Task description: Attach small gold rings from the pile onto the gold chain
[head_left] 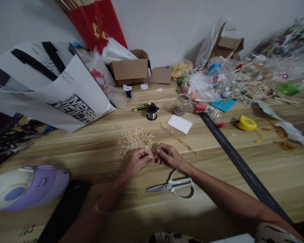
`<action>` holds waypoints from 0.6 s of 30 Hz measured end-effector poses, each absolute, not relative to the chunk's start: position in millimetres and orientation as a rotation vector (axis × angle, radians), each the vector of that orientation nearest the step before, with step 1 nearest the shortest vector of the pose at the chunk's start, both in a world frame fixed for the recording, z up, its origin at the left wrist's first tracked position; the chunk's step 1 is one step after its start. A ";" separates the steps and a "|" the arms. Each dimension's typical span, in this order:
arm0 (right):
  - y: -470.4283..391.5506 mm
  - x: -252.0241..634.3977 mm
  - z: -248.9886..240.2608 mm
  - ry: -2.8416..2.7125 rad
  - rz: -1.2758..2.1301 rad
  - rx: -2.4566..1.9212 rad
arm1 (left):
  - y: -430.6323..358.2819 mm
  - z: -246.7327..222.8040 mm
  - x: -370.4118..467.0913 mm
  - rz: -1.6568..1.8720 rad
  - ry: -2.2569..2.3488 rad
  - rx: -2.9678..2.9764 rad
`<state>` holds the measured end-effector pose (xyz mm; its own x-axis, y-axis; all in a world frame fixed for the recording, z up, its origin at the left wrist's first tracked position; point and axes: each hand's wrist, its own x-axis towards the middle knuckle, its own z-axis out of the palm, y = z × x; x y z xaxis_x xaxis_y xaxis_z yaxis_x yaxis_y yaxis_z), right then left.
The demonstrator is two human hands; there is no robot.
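Observation:
My left hand is closed in a pinch on a thin gold beaded strand, part of which hangs below the fingers. Fingertip to fingertip with it, my right hand pinches the small end of that strand; the fingers hide most of it. Just behind my left hand lies a pile of gold and clear beads on wire. Beyond my right hand a finished-looking length of gold beaded chain is stretched across the wooden table. Scissors with pale handles rest below my right wrist, blades pointing left.
Behind the pile stand a wire spool and a yellow-black cutter. A white card, a bead jar and a yellow tape measure lie to the right. A large white bag and a purple object stand left.

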<state>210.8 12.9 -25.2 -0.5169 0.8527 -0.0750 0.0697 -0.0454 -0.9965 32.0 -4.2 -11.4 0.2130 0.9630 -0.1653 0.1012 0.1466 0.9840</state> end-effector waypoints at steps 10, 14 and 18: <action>12.7 210.7 -27.5 -1.619 1.610 -0.983 | -8.7 -23.3 31.8 0.927 1.138 1.263; 11.8 210.6 -26.8 -1.646 1.591 -0.990 | -9.9 -22.2 33.1 0.936 1.179 1.265; 10.8 211.2 -26.8 -1.705 1.536 -0.993 | -9.5 -17.9 33.4 0.927 1.214 1.232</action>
